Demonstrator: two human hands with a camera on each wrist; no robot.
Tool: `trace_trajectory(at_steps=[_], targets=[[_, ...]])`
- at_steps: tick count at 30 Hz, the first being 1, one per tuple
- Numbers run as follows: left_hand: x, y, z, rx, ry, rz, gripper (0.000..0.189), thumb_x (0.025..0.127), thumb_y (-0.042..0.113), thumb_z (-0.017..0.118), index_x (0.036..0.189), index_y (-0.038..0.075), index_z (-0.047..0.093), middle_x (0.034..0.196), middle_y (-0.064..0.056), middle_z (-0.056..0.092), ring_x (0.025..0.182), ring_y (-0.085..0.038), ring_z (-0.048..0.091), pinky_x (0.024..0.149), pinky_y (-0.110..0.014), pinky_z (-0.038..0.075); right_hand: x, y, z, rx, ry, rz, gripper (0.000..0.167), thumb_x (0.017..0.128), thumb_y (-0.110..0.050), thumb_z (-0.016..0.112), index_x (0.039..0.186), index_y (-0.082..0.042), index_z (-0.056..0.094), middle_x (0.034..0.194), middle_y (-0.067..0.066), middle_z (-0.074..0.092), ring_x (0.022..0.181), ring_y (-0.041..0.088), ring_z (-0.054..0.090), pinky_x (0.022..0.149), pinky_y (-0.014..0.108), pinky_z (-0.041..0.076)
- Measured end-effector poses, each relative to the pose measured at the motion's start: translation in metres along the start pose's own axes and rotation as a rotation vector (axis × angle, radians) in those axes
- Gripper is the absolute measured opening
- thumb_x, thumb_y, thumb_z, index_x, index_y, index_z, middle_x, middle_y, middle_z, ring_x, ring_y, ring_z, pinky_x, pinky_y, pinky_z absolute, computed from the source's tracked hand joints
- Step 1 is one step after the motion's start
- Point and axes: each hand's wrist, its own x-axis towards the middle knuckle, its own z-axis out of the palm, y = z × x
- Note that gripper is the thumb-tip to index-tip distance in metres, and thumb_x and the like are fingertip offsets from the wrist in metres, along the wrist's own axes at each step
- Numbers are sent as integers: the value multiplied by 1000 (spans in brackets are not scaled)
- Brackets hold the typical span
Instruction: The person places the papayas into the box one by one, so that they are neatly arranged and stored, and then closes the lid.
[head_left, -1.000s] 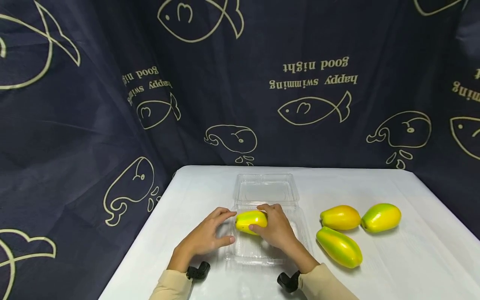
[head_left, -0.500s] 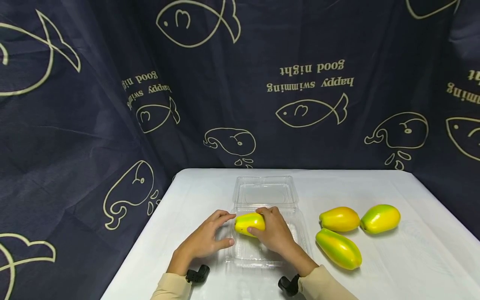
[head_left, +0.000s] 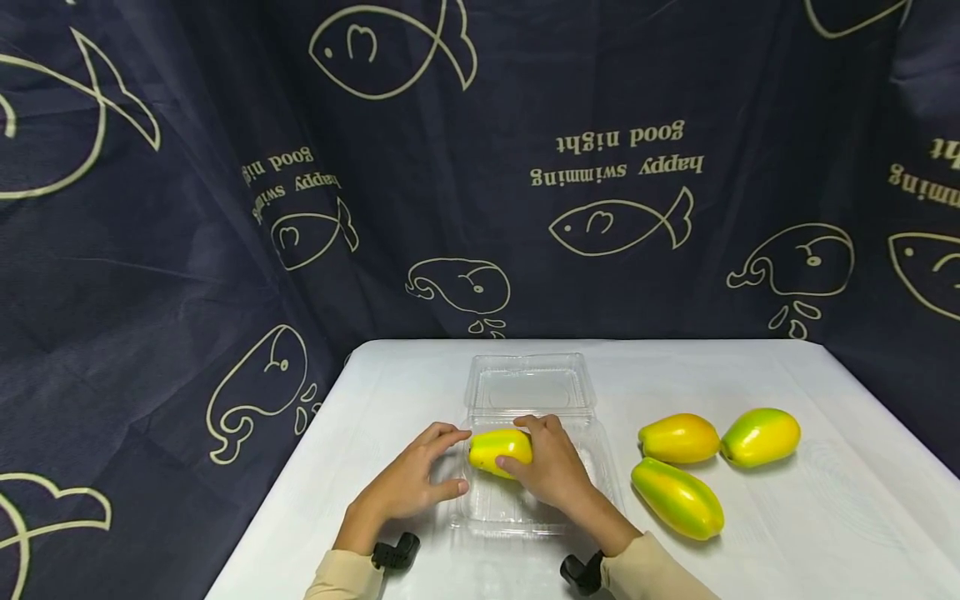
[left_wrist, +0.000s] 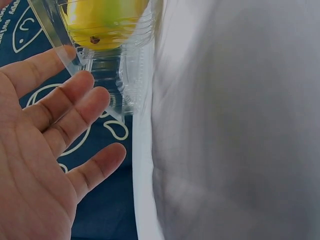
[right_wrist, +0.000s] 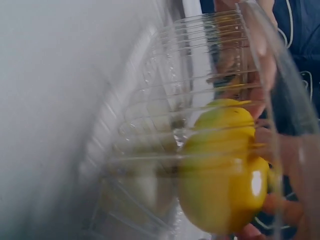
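Observation:
My right hand [head_left: 551, 462] grips a yellow-green papaya [head_left: 495, 450], thumb on its near side and fingers over its far side. The papaya lies crosswise in the left back part of the base of a clear plastic clamshell box [head_left: 510, 517], whose lid [head_left: 528, 387] is folded back away from me. In the right wrist view the papaya [right_wrist: 220, 185] shows through the ribbed clear wall. At the box's left side, my left hand [head_left: 412, 475] has its fingers spread. Its fingertips are right at the box wall [left_wrist: 75, 55] in the left wrist view, and its palm holds nothing.
To the right of the box, three more papayas lie on the white table: one at the back [head_left: 678, 437], one farther right [head_left: 761, 437] and one nearer me [head_left: 678, 497]. A dark fish-print cloth [head_left: 622, 292] hangs behind and at the left.
The head view has tilted up slightly, so the table sits a little lower. Both hands and the papaya keep nearly the same places over the box.

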Motion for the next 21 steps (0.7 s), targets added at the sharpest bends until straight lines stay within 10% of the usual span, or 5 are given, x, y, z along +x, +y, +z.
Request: trace_trajectory(at_steps=[21], targets=[[0,-1,0,9,4,8,69,88,44,73,149,24,48,142,11,45,131,-15,49,108,-51,45,-11,-16,-31,36,72,-7,57,81,-38,84,131,-19,63,128,10,56,103,26,64,84,43,55]])
